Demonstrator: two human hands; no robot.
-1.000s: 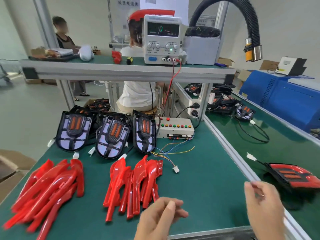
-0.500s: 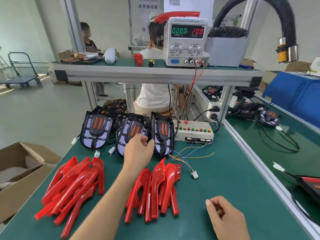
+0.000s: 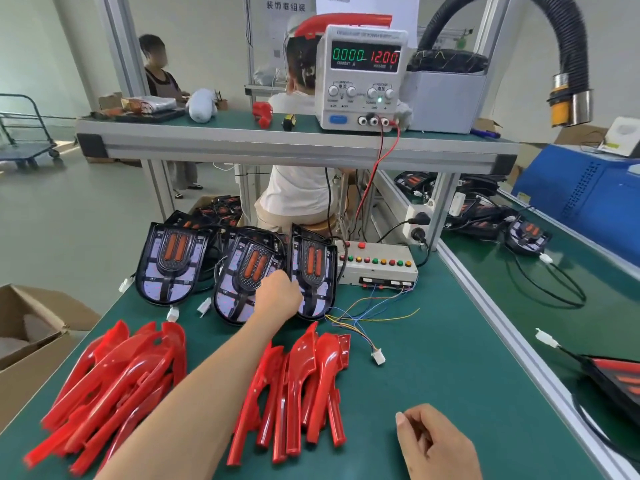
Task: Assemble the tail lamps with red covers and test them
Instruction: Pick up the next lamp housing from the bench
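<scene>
Three black tail lamp bodies with orange strips lean at the back of the green bench: the left lamp (image 3: 171, 263), the middle lamp (image 3: 242, 275) and the right lamp (image 3: 313, 275). My left hand (image 3: 277, 296) reaches forward and grips the middle lamp at its right edge. Red covers lie in two heaps: a left heap (image 3: 114, 386) and a middle heap (image 3: 304, 382). My right hand (image 3: 433, 445) rests loosely curled near the front edge and holds nothing. A white test connector (image 3: 378, 357) on coloured wires lies right of the middle heap.
A test box with coloured buttons (image 3: 377, 265) sits behind the wires. The power supply (image 3: 362, 77) on the upper shelf reads 12.00. A finished lamp (image 3: 620, 379) lies on the right conveyor. A cardboard box (image 3: 31, 334) stands at the left. Two people are beyond the shelf.
My left arm went from the front edge out to the middle lamp and took hold of it. My right hand drew back from the right conveyor to the bench front. My view shifted left.
</scene>
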